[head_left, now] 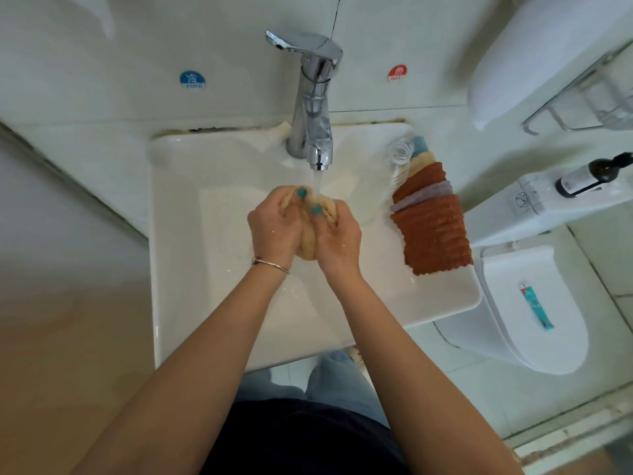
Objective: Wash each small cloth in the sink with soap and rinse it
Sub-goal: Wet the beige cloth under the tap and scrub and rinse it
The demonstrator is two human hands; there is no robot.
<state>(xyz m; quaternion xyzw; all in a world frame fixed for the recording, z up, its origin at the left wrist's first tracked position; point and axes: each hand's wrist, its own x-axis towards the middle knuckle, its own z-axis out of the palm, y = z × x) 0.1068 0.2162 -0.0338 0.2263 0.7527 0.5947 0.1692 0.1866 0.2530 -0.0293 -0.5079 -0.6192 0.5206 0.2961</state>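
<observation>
My left hand [274, 225] and my right hand [337, 234] are pressed together over the white sink [191, 255], both with fingers curled round one bunched beige cloth [310, 231], which sits between my palms directly under the running water [317, 181] from the chrome tap [313, 97]. The tap stands at the back centre of the sink, its spout just above and behind my fingertips, limiting room upward and rearward. On the sink's right ledge lies a stack of overlapping cloths [433, 221]: two rust-brown, one lilac, one cream and one blue are visible, with a clear plastic bottle [397, 166] lying just beside their left edge. The stack's near end reaches close to the sink's right rim, near my right hand but apart from it. The basin to the left of my hands is open down to the front edge. On the wall behind, one blue cold sticker [192, 79] and one red hot sticker [397, 73] flank the tap. To the right stands a toilet [541, 337] with one toothpaste tube [536, 306] on its closed lid and one dark pump bottle [589, 174] on its tank. A bracelet [270, 264] circles my left wrist
</observation>
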